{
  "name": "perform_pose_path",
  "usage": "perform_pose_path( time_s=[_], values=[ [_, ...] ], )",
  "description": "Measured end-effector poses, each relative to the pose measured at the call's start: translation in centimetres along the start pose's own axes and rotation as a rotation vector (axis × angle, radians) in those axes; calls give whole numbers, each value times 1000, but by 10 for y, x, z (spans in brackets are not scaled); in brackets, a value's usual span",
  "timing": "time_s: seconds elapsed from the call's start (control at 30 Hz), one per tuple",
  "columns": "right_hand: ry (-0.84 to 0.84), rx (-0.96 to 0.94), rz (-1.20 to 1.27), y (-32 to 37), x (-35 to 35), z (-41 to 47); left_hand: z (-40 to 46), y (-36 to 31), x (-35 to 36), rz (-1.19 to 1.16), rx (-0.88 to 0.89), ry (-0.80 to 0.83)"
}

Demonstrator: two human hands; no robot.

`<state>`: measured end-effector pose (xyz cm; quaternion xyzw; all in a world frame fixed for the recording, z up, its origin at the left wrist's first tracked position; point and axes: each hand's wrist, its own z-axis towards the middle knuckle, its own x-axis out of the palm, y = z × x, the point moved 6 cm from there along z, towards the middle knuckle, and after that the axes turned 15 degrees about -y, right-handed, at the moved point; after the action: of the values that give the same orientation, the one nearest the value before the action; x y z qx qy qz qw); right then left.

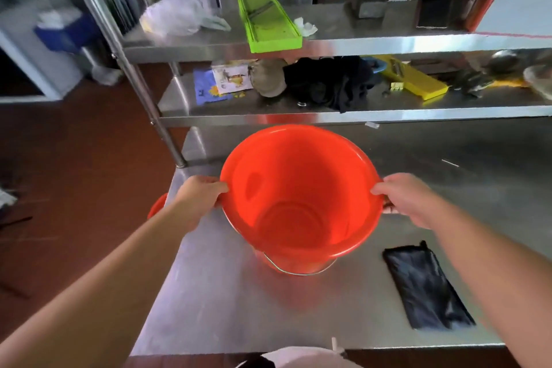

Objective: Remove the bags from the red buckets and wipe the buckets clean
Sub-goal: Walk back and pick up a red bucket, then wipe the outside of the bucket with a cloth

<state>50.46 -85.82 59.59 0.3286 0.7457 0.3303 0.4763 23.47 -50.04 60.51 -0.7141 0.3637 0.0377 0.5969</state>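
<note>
- Steel kitchen bench (pixel 227 302) below a two-tier steel shelf (pixel 358 118), brown floor to the left.
- Far left, beside the bench edge: sliver of a second red bucket (pixel 157 206), mostly hidden behind the left forearm; bag inside or not, cannot tell.
- Left hand (pixel 198 198) gripping the left rim of the red bucket (pixel 301 188), thumb over the lip, fingers curled under.
- Bucket upright, mid-bench, no bag inside, bare wall and base showing; lifted or resting on the steel, cannot tell. Wire handle (pixel 298 270) hanging loose against the near side.
- Right hand (pixel 406 197) clamped on the opposite rim the same way, thumb on top, fingertips under.
- Right of the bucket and apart from it: folded black bag (pixel 427 287) lying flat near the front edge of the bench.
- No cloth or wipe visible on the bench; wiping apparently not yet begun on this bucket.
- Risks, as judged:
  - Thin rim grip on smooth plastic; likely to slip or tilt if one hand lets go first.
  - Bucket fairly near the left edge; a careless shove leftward could send it over onto the bucket below.
  - Loose wire handle could swing and clatter, or catch fingers under the rim.
  - Lower shelf lip just behind the far rim; a lift straight up and forward could knock it.
  - Black bag close to the front edge; a brush from the right forearm could sweep it off.
</note>
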Motion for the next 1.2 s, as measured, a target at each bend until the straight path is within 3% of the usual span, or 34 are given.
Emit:
perform_pose_path(
  time_s=[0.23, 0.33, 0.4, 0.47, 0.57, 0.7, 0.87, 1.0, 1.2],
  values=[
    [346, 39, 160, -15, 4, 38, -23, 5, 0, 48, -74, -151],
    [271, 115, 179, -45, -2, 64, -41, -5, -5, 326, 67, -307],
    [204, 159, 141, -74, -6, 78, -62, -19, -3, 516, 268, -418],
    [180, 182, 64, -110, -8, 87, -90, -36, 14, 539, 526, -349],
    [115, 33, -347, -174, -17, 96, -144, -47, 51, 547, 874, -46],
    [84, -82, -794, -259, -28, 76, -181, -38, 78, 626, 1056, 171],
    [16, -109, -972, -326, -26, 39, -184, -22, 82, 730, 1157, 223],
    [-30, -99, -955, -328, -23, 24, -186, -3, 87, 949, 1356, 192],
    [-81, -127, -982, -314, -15, 17, -189, -2, 97, 982, 1530, 79]
  ],
)
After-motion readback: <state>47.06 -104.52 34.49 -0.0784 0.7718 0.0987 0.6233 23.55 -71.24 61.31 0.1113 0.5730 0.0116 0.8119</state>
